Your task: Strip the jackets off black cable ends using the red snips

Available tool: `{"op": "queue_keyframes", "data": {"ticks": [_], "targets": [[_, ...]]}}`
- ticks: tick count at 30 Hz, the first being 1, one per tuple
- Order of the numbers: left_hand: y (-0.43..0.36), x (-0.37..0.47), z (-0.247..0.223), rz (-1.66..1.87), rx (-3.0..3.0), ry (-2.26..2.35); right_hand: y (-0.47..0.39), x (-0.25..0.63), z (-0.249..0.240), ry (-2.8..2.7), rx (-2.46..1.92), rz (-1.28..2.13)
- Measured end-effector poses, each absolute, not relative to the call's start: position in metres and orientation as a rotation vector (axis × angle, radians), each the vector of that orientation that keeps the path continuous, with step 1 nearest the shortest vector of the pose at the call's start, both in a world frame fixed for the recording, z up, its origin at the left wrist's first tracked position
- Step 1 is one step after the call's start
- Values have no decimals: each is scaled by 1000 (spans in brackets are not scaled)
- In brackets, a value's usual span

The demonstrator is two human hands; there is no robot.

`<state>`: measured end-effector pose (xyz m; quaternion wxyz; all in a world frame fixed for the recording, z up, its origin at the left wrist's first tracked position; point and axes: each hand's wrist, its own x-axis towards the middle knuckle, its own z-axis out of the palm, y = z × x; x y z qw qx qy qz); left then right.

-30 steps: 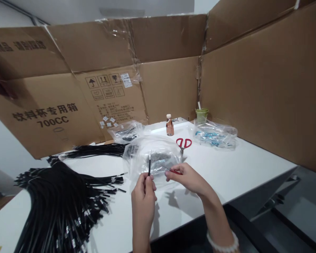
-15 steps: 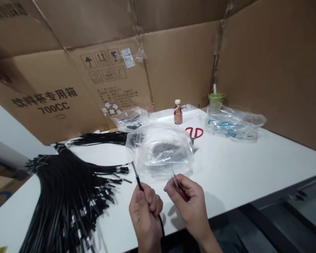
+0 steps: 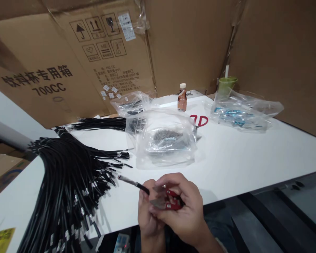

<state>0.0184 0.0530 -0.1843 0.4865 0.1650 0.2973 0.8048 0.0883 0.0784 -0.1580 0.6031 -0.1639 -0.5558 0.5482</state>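
Near the front edge of the white table, my left hand is closed around a black cable. The cable's stripped, silvery end points up and left. My right hand grips small red-handled snips, their two pointed blades apart and directed left at my left hand. Both hands touch or nearly touch, and the right one partly covers the left fingers. Behind them lies a clear plastic bag with small grey pieces inside. A large bundle of black cables spreads over the table's left side.
Red-handled scissors lie behind the clear bag. Farther back stand a small bottle and a green cup. A bag with blue items lies at the right. Cardboard walls enclose the back of the white table.
My right hand has moved left against my left hand, and the snips have swung to point left with blades spread. The cable end has tilted left. The camera view has shifted lower.
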Motion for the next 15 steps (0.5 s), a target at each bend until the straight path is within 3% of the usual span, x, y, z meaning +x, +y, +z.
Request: {"op": "queue_keyframes", "data": {"ticks": [15], "targets": [[53, 20, -190, 1970, 473, 893, 73, 83, -156, -1328, -312, 1279]]}}
